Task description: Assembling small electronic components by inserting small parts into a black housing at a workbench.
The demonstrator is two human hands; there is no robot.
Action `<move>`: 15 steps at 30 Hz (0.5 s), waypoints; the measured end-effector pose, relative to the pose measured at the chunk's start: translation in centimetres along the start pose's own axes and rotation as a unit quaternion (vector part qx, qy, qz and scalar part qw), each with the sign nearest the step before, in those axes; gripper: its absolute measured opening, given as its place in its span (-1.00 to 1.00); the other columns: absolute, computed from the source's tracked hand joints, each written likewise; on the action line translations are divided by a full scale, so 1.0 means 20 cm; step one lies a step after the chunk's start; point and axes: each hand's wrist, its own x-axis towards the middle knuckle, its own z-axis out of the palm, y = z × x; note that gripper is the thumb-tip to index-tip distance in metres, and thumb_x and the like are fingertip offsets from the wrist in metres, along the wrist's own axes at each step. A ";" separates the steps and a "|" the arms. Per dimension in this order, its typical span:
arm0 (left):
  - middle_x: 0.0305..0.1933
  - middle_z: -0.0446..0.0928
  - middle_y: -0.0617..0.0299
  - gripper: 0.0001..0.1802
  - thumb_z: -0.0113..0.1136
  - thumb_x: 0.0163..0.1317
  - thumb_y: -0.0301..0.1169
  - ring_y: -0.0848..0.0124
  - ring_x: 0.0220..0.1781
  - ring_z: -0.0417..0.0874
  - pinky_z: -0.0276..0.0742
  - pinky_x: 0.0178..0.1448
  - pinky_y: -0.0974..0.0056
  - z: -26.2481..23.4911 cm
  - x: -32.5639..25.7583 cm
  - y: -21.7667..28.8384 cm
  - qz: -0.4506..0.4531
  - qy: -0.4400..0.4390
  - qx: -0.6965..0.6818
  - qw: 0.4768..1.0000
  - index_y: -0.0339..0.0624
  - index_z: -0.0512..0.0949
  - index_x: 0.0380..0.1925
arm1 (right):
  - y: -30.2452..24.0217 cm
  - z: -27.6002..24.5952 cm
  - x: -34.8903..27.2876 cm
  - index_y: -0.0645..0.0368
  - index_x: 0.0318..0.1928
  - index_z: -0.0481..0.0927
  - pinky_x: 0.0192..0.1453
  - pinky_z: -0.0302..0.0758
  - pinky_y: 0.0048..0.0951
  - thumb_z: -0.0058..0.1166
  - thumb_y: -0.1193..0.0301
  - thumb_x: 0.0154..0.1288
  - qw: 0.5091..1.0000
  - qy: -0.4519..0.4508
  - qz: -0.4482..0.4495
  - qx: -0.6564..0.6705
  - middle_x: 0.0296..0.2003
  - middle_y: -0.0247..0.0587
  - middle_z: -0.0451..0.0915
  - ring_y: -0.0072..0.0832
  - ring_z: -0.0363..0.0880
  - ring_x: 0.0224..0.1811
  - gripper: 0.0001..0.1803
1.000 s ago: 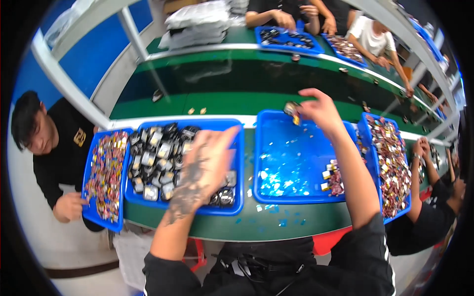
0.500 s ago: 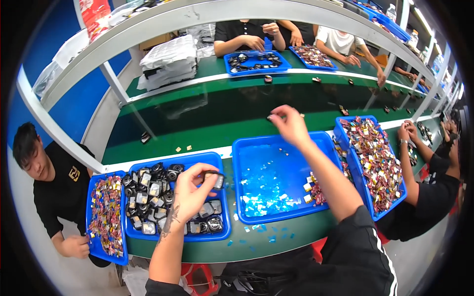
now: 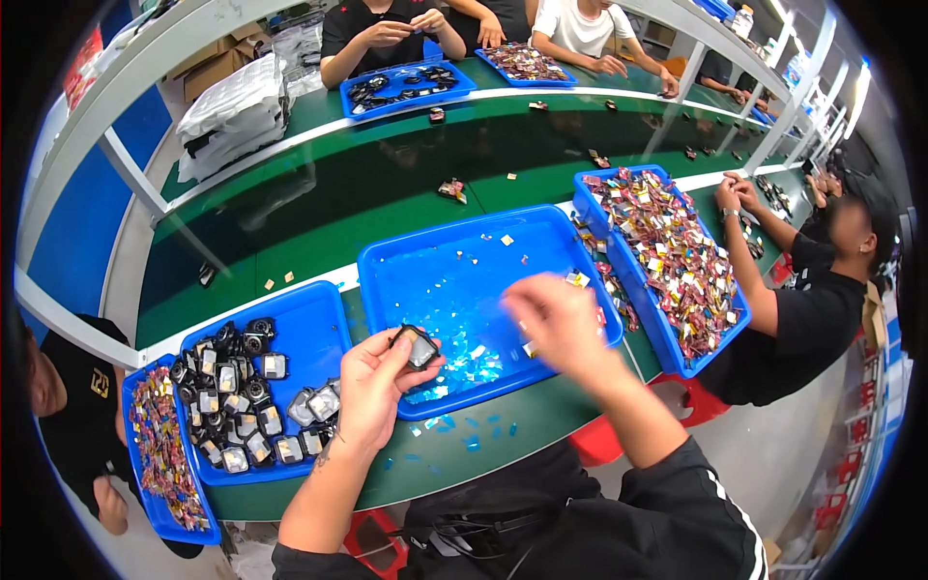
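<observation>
My left hand (image 3: pixel 371 387) is closed around a black square case (image 3: pixel 420 349) with a grey, window-like face, resembling a small watch case. It holds the case tilted at the near left edge of a wide blue tray (image 3: pixel 411 280). Small shiny blue film pieces (image 3: pixel 454 369) lie scattered in this tray. Over the tray's right part is my right hand (image 3: pixel 561 324), its fingers smeared by motion; whether it holds anything cannot be made out. Small reddish parts with white and yellow patches (image 3: pixel 578 279) show beside it.
At left, a blue tray (image 3: pixel 314 329) holds many black cases (image 3: pixel 227 382), beside a narrow tray of reddish parts (image 3: pixel 169 454). A heaped blue bin (image 3: pixel 667 261) stands at right. Beyond runs a green belt (image 3: pixel 358 179) with scattered parts. Co-workers sit across and at both sides.
The view has turned rightward. My left hand has carried the case from above the left tray to the middle tray. My right hand has drawn back from the belt, where a reddish part now lies.
</observation>
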 end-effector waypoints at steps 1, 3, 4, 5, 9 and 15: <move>-0.13 0.62 -0.03 -0.73 0.03 0.41 -0.42 0.22 -0.18 0.73 0.73 -0.10 0.35 -0.01 0.02 -0.01 0.004 0.004 0.002 1.000 -0.45 0.51 -0.06 | 0.09 -0.10 0.03 0.21 -0.29 0.66 -0.20 0.57 -0.25 0.22 0.47 0.15 0.997 -0.020 0.020 -0.072 -0.37 -0.08 0.64 -0.17 0.64 -0.34 -0.88; -0.13 0.62 -0.03 -0.73 0.04 0.40 -0.41 0.24 -0.19 0.73 0.73 -0.12 0.34 -0.01 0.03 -0.02 0.008 0.012 0.003 1.000 -0.43 0.51 -0.06 | 0.24 -0.26 0.05 0.21 -0.26 0.68 -0.28 0.54 -0.37 0.24 0.50 0.16 0.986 -0.098 0.058 -0.119 -0.37 -0.09 0.63 -0.27 0.62 -0.40 -0.87; -0.12 0.62 -0.04 -0.73 0.05 0.39 -0.40 0.26 -0.21 0.73 0.72 -0.13 0.33 -0.01 0.03 -0.03 0.010 0.011 0.005 1.000 -0.40 0.51 -0.05 | 0.24 -0.30 0.06 0.21 -0.25 0.68 -0.24 0.54 -0.35 0.24 0.51 0.13 0.979 -0.133 0.055 -0.141 -0.35 -0.09 0.63 -0.25 0.62 -0.36 -0.85; -0.11 0.62 -0.05 -0.70 0.04 0.40 -0.41 0.31 -0.23 0.72 0.71 -0.16 0.36 -0.01 0.04 -0.02 0.003 -0.002 0.001 1.000 -0.39 0.47 0.03 | 0.28 -0.30 0.05 0.21 -0.25 0.68 -0.22 0.53 -0.34 0.24 0.51 0.11 0.977 -0.165 0.025 -0.133 -0.35 -0.11 0.63 -0.25 0.61 -0.34 -0.85; -0.07 0.60 -0.04 -0.63 0.01 0.41 -0.42 0.37 -0.24 0.69 0.67 -0.17 0.37 -0.01 0.02 -0.02 0.007 -0.016 0.004 1.000 -0.30 0.39 0.17 | 0.33 -0.23 0.01 0.19 -0.32 0.68 -0.10 0.52 -0.23 0.24 0.51 0.07 0.971 -0.196 -0.041 -0.128 -0.32 -0.14 0.63 -0.17 0.60 -0.20 -0.88; -0.06 0.54 0.11 -0.58 0.00 0.41 -0.42 0.50 -0.22 0.56 0.53 -0.25 0.45 -0.01 0.00 -0.03 0.057 -0.014 0.073 0.996 -0.14 0.37 0.25 | 0.25 -0.23 0.00 0.23 -0.30 0.64 -0.17 0.55 -0.35 0.23 0.56 0.12 0.982 -0.171 0.048 -0.057 -0.33 -0.14 0.64 -0.26 0.63 -0.29 -0.90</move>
